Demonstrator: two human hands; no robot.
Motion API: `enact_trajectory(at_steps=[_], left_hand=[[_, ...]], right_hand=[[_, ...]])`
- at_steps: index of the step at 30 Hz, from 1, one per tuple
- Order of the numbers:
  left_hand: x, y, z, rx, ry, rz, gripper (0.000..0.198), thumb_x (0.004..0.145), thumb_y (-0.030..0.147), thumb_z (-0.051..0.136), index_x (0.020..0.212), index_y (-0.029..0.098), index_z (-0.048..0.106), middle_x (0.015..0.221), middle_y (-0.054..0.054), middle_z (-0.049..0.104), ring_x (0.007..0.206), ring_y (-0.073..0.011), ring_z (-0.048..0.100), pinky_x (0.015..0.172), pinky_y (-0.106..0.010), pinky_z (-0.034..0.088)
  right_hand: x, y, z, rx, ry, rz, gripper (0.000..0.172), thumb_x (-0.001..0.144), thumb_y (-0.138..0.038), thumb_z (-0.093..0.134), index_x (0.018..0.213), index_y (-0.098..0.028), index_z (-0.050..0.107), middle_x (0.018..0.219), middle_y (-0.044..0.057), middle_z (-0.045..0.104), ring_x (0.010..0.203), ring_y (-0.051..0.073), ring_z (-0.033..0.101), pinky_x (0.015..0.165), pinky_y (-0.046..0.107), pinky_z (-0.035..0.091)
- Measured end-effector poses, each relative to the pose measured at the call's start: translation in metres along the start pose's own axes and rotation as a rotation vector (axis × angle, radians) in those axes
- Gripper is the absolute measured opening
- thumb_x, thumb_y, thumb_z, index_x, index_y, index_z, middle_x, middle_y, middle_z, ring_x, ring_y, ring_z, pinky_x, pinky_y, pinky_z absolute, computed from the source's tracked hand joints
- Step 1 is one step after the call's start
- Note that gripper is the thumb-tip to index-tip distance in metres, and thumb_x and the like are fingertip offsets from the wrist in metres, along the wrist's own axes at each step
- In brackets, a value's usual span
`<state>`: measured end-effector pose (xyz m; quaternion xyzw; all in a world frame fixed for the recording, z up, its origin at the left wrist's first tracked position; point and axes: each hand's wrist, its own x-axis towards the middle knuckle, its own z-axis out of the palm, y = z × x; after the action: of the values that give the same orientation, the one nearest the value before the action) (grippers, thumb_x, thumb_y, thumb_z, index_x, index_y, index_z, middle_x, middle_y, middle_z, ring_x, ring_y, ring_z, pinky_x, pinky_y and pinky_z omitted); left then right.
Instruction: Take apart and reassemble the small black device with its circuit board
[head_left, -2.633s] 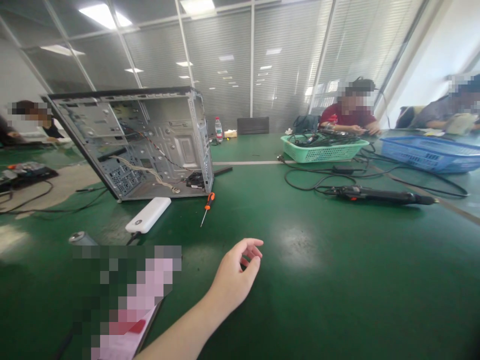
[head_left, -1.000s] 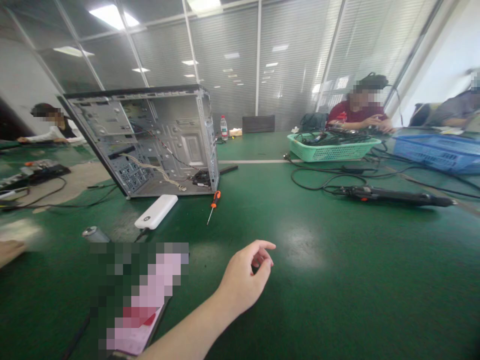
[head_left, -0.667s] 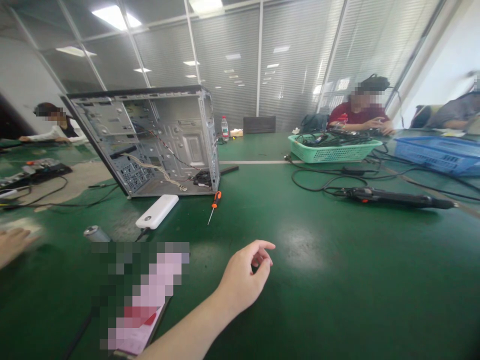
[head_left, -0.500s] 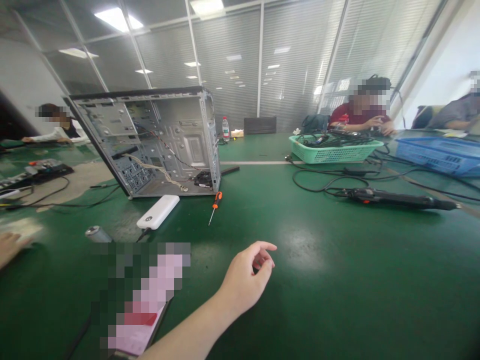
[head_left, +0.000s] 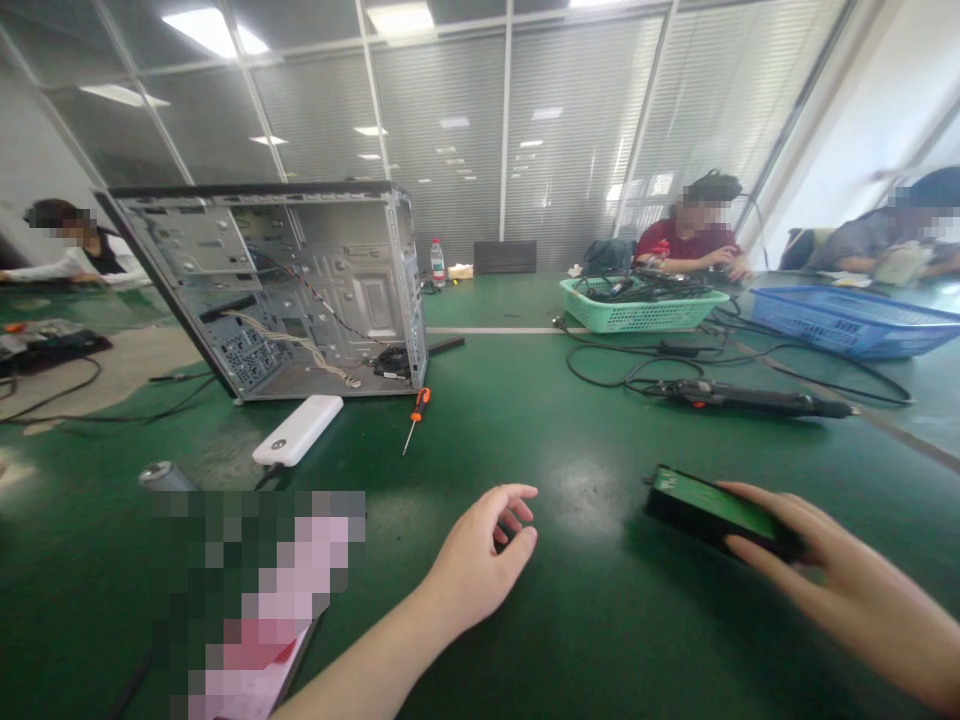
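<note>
My left hand (head_left: 480, 565) rests on the green table (head_left: 600, 620) in the middle foreground, fingers loosely curled and apart, with nothing in them. My right hand (head_left: 832, 585) reaches in from the lower right and grips a flat dark box with a green top (head_left: 705, 508) that sits low over the table. A small orange-handled screwdriver (head_left: 413, 414) lies beyond my left hand. An open, tilted metal computer case (head_left: 300, 290) with loose wires stands behind it, and a white power bank (head_left: 298, 428) lies in front of the case.
A black electric screwdriver (head_left: 750, 398) with cables lies at mid right. A green basket (head_left: 637, 308) and a blue basket (head_left: 847, 318) stand further back. Other people sit at the far side and at the left. A small metal cylinder (head_left: 163, 474) stands at the left.
My right hand has come into view from the right, holding the dark box. The hand seen at the left edge is gone. My left hand has stayed put.
</note>
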<state>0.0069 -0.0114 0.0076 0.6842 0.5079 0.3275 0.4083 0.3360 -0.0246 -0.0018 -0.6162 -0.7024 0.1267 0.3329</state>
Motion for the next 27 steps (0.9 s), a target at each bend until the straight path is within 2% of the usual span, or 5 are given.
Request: enact_trajectory(at_steps=[4,8,16,23,27], left_hand=[[-0.002,-0.002,-0.003,0.017,0.024,0.062,0.054,0.078,0.022,0.059,0.13,0.027,0.047,0.122,-0.007,0.055,0.107,-0.0239,0.053,0.086,-0.037,0.046],[0.001,-0.004,-0.005,0.012,0.095,0.155,0.06,0.076,0.016,0.06,0.132,0.026,0.042,0.127,-0.008,0.051,0.116,-0.0249,0.048,0.096,-0.041,0.041],[0.003,-0.004,-0.005,-0.014,0.075,0.167,0.041,0.072,0.007,0.061,0.109,0.024,0.053,0.113,-0.004,0.059,0.103,-0.0214,0.058,0.091,-0.036,0.046],[0.002,0.002,-0.01,0.003,0.073,0.089,0.041,0.074,0.02,0.067,0.113,0.024,0.053,0.111,-0.005,0.062,0.103,-0.0231,0.058,0.091,-0.039,0.045],[0.002,0.001,-0.01,-0.014,0.091,0.115,0.039,0.075,0.023,0.066,0.111,0.024,0.05,0.105,-0.004,0.061,0.097,-0.0209,0.059,0.083,-0.034,0.047]], right_hand=[[0.022,-0.07,0.049,0.019,-0.2,-0.12,0.044,0.086,-0.043,0.045,0.126,-0.025,0.046,0.12,0.009,0.048,0.109,0.027,0.049,0.089,0.043,0.045],[0.023,-0.114,0.07,0.127,-0.297,-0.163,0.038,0.087,-0.031,0.041,0.124,-0.027,0.042,0.119,0.005,0.046,0.111,0.023,0.046,0.095,0.039,0.041],[0.014,-0.105,0.079,0.316,-0.283,-0.197,0.034,0.085,-0.024,0.042,0.119,-0.027,0.044,0.121,0.004,0.041,0.116,0.02,0.041,0.1,0.037,0.038],[0.011,-0.098,0.083,0.624,-0.338,0.098,0.05,0.083,-0.039,0.053,0.127,-0.023,0.035,0.123,0.008,0.042,0.111,0.023,0.047,0.094,0.037,0.045],[0.012,-0.099,0.083,0.719,-0.35,0.105,0.042,0.082,-0.041,0.055,0.115,-0.021,0.039,0.11,0.007,0.047,0.104,0.021,0.049,0.087,0.03,0.049]])
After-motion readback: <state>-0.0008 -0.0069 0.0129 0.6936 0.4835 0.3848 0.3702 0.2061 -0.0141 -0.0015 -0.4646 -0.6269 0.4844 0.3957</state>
